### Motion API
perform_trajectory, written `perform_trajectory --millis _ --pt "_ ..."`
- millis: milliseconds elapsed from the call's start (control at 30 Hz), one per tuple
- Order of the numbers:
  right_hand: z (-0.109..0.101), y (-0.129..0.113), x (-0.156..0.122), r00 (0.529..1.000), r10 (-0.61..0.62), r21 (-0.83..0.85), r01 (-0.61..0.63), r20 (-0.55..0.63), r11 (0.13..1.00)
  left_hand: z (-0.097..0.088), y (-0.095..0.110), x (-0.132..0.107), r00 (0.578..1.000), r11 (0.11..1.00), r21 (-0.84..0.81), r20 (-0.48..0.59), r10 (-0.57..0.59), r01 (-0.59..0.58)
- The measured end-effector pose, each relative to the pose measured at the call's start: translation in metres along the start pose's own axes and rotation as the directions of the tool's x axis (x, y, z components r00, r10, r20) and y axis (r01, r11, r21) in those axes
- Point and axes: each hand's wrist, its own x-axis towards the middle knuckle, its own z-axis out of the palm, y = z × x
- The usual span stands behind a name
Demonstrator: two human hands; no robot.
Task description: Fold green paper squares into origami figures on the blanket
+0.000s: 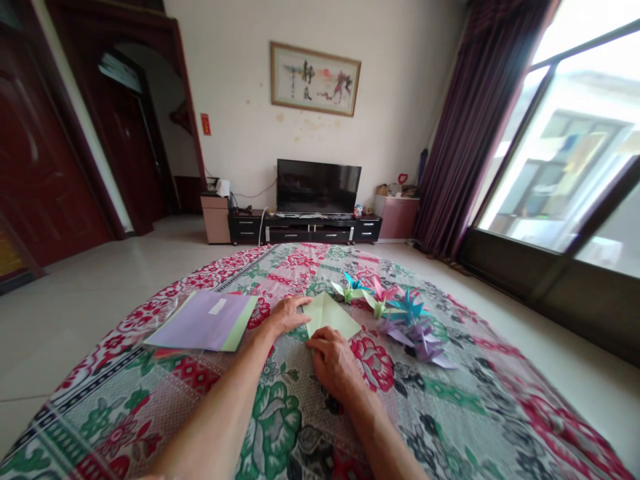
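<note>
A light green square of paper lies on the tablecloth in front of me, one corner pointing away and crease lines showing on it. My left hand rests at its left corner, index finger and thumb stretched out and apart against the paper. At the near edge, my right hand has its fingers curled and closed on the paper; their undersides are hidden. Just right of the sheet stand several folded paper cranes: a blue crane, a pink crane, a light green crane and a purple crane among them.
Left of my hands lies a stack of coloured paper, purple on top with green showing, partly in clear wrapping. A flowered tablecloth covers the round table. Beyond it are a TV on a low black cabinet and a window at right.
</note>
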Motion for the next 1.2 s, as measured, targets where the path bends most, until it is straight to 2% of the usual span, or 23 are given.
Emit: perform_trajectory --millis 200,367,533,600,633,700,767,833,900,1000,1100,1200 --pt "0.001 0.001 -0.001 1.0 -0.001 0.009 0.001 -0.01 1.0 0.002 -0.008 0.015 0.993 0.995 0.08 -0.108 -0.049 0.058" --pt "0.002 0.001 -0.001 1.0 0.003 0.009 -0.003 -0.018 1.0 0.004 -0.014 0.027 0.975 0.969 0.19 -0.186 -0.123 0.158" --pt "0.002 0.001 -0.002 1.0 0.004 0.026 -0.003 -0.026 1.0 0.005 0.003 0.024 0.941 0.944 0.235 -0.301 -0.155 0.231" --pt "0.003 0.001 -0.002 1.0 -0.002 0.036 0.003 -0.027 0.999 0.005 0.016 0.017 0.94 0.949 0.263 -0.332 -0.081 0.174" --pt "0.003 0.001 -0.002 1.0 -0.008 0.042 0.009 -0.024 0.999 0.006 0.023 0.012 0.949 0.952 0.279 -0.312 -0.032 0.124" --pt "0.002 0.002 -0.001 0.998 -0.009 0.039 0.011 -0.056 0.999 0.008 0.034 0.0 0.985 0.953 0.302 -0.17 0.026 0.027" --pt "0.0 0.005 0.002 0.984 0.035 -0.008 -0.037 -0.173 0.999 0.011 0.042 -0.014 0.996 0.946 0.321 -0.06 0.061 -0.039" --pt "-0.004 0.009 0.004 0.931 0.129 -0.101 -0.173 -0.342 0.98 0.015 0.044 -0.025 0.993 0.931 0.345 0.009 0.119 -0.114" --pt "-0.009 0.013 0.006 0.882 0.225 -0.194 -0.327 -0.414 0.925 0.017 0.043 -0.034 0.99 0.921 0.364 0.013 0.143 -0.138" --pt "-0.014 0.017 0.007 0.82 0.386 -0.252 -0.515 -0.422 0.819 0.019 0.038 -0.04 0.985 0.912 0.378 -0.006 0.175 -0.16" --pt "-0.016 0.02 0.006 0.798 0.471 -0.256 -0.578 -0.375 0.775 0.017 0.033 -0.041 0.978 0.914 0.362 -0.026 0.205 -0.181" --pt "-0.018 0.025 0.008 0.794 0.494 -0.197 -0.58 -0.354 0.791 0.015 0.029 -0.042 0.976 0.923 0.334 -0.041 0.214 -0.188"
